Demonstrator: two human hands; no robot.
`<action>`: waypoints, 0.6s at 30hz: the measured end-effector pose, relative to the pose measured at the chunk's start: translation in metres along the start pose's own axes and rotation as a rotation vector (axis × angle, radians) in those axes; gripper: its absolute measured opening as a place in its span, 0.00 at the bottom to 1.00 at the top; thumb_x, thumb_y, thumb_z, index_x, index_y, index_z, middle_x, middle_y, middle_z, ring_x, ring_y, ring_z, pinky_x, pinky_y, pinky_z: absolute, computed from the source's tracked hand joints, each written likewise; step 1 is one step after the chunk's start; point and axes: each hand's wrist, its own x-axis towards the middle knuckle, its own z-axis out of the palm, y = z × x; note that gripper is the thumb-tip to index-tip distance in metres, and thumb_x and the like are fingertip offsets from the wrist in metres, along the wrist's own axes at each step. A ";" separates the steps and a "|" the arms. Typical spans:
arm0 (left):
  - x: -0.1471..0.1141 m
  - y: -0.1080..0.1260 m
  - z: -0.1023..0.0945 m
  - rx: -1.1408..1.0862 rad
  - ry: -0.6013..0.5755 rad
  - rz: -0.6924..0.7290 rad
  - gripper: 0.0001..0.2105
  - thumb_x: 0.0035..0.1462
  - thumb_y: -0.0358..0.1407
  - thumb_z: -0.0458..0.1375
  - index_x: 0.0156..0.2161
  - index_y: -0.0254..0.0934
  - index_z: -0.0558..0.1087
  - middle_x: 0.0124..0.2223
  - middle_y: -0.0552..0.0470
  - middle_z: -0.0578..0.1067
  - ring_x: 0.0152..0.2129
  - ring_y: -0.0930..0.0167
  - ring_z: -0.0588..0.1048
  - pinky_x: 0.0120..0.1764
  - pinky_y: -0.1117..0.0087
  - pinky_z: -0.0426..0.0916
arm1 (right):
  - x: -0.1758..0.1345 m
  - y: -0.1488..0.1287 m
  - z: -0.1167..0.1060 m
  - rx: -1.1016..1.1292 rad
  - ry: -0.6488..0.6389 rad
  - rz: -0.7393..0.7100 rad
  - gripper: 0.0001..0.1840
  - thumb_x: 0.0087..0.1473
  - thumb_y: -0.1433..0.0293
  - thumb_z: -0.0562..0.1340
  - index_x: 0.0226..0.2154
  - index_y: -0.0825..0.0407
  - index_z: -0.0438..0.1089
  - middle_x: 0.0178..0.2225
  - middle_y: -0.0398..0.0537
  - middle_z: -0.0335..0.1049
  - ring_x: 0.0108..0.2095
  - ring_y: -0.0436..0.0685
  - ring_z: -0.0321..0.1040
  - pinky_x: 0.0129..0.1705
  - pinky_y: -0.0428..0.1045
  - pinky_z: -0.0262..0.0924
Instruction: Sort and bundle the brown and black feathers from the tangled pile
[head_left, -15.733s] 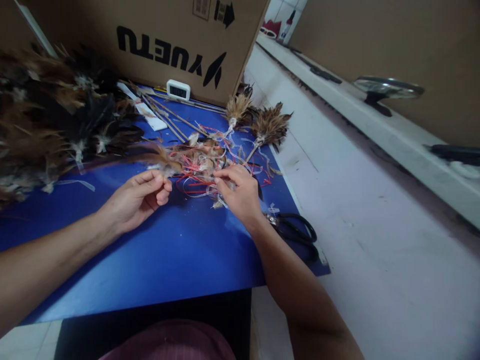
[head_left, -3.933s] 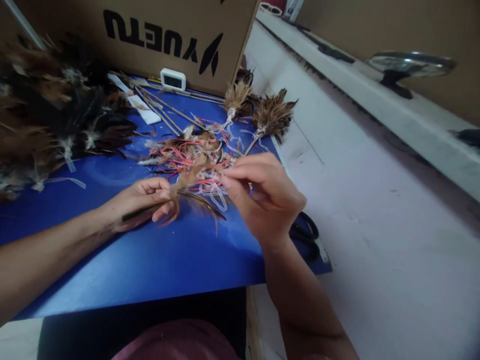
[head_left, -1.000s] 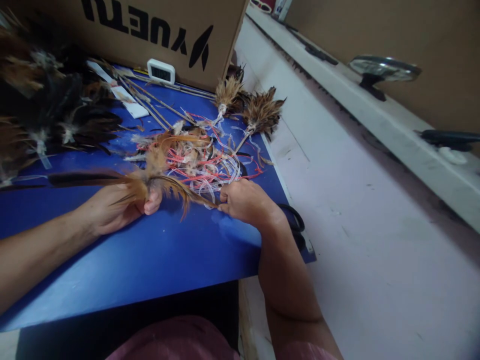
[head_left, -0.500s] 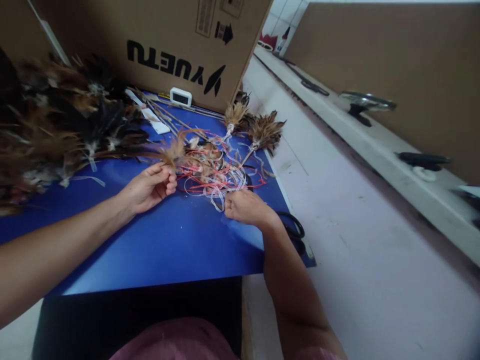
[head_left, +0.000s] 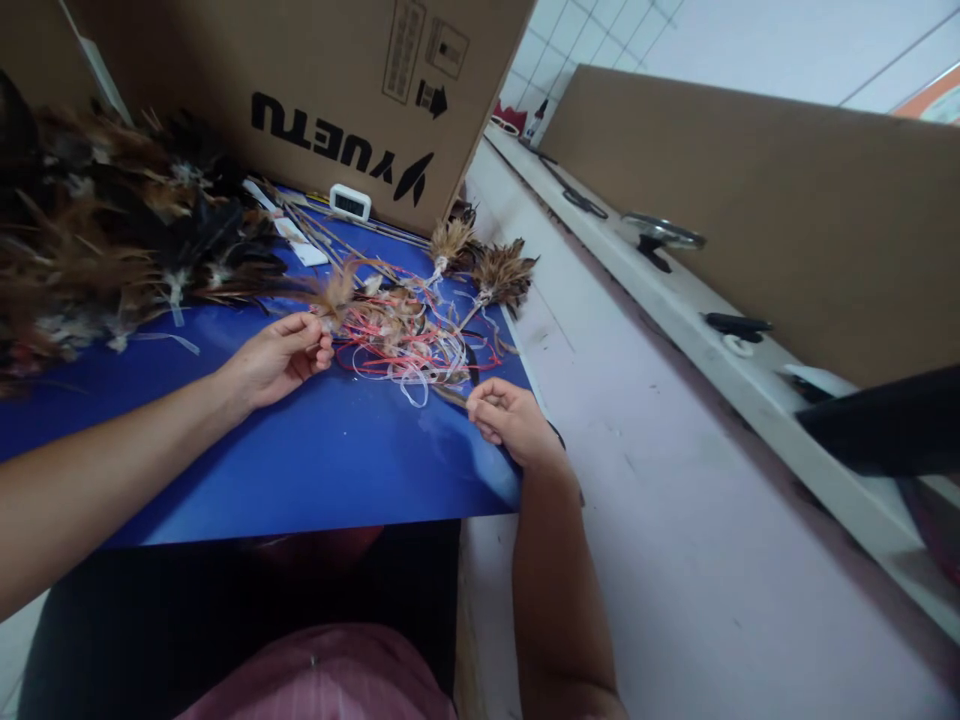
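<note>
My left hand is closed in a pinch at the left of the pile, holding a small tuft of tan-brown feathers by its lower end. My right hand is closed too, near the table's right edge. At its fingertips is a slim brown feather, which reaches back to the pile. Between the hands lies a tangle of red and clear plastic strings mixed with loose feathers. Two tied feather bundles lie just behind it. Black scissors handles are mostly hidden behind my right wrist.
A large heap of dark and brown feather bundles covers the left of the blue table. At the back stand a cardboard box and a small white digital timer, with thin sticks nearby. A wall ledge runs along the right.
My right hand has moved right, away from the strings, with the brown feather now showing at its fingertips. My left hand keeps its hold on the feather tuft. The camera view has shifted.
</note>
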 end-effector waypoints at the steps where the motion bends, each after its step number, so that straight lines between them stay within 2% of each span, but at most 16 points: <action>1: -0.001 0.001 0.001 0.003 0.013 0.002 0.07 0.59 0.25 0.54 0.30 0.33 0.69 0.25 0.52 0.72 0.20 0.77 0.69 0.24 0.76 0.67 | 0.001 0.001 0.002 0.072 0.023 -0.004 0.11 0.43 0.67 0.66 0.28 0.53 0.65 0.20 0.37 0.66 0.16 0.43 0.53 0.16 0.41 0.44; 5: -0.002 0.001 0.006 0.021 0.063 -0.003 0.08 0.59 0.24 0.54 0.29 0.33 0.69 0.24 0.52 0.72 0.20 0.77 0.69 0.24 0.76 0.68 | 0.019 -0.004 0.017 0.280 0.060 -0.047 0.17 0.39 0.65 0.70 0.30 0.53 0.65 0.21 0.39 0.69 0.18 0.43 0.55 0.17 0.40 0.45; 9: 0.006 -0.001 0.019 0.046 0.130 -0.012 0.08 0.58 0.25 0.56 0.28 0.33 0.69 0.23 0.53 0.71 0.18 0.77 0.69 0.23 0.77 0.68 | 0.054 -0.018 0.046 0.453 0.090 -0.083 0.14 0.40 0.68 0.68 0.28 0.51 0.63 0.22 0.38 0.69 0.17 0.42 0.51 0.17 0.39 0.45; 12: 0.018 -0.003 0.033 0.044 0.215 0.004 0.07 0.57 0.27 0.58 0.27 0.33 0.68 0.22 0.54 0.70 0.17 0.78 0.68 0.20 0.79 0.65 | 0.084 -0.029 0.074 0.578 0.131 -0.066 0.11 0.44 0.72 0.64 0.31 0.50 0.61 0.24 0.38 0.69 0.19 0.43 0.57 0.19 0.39 0.49; 15: 0.029 -0.005 0.046 -0.035 0.201 0.027 0.08 0.58 0.26 0.56 0.27 0.33 0.68 0.23 0.55 0.70 0.16 0.79 0.68 0.20 0.80 0.64 | 0.107 -0.034 0.098 0.638 0.208 -0.059 0.12 0.46 0.75 0.63 0.33 0.49 0.59 0.25 0.37 0.69 0.23 0.44 0.64 0.22 0.39 0.54; 18: 0.037 -0.010 0.048 -0.082 0.161 0.037 0.08 0.58 0.28 0.57 0.27 0.34 0.68 0.23 0.55 0.70 0.16 0.80 0.68 0.21 0.80 0.65 | 0.121 -0.033 0.115 0.656 0.272 -0.081 0.14 0.47 0.75 0.63 0.34 0.49 0.57 0.28 0.36 0.68 0.26 0.45 0.68 0.25 0.40 0.58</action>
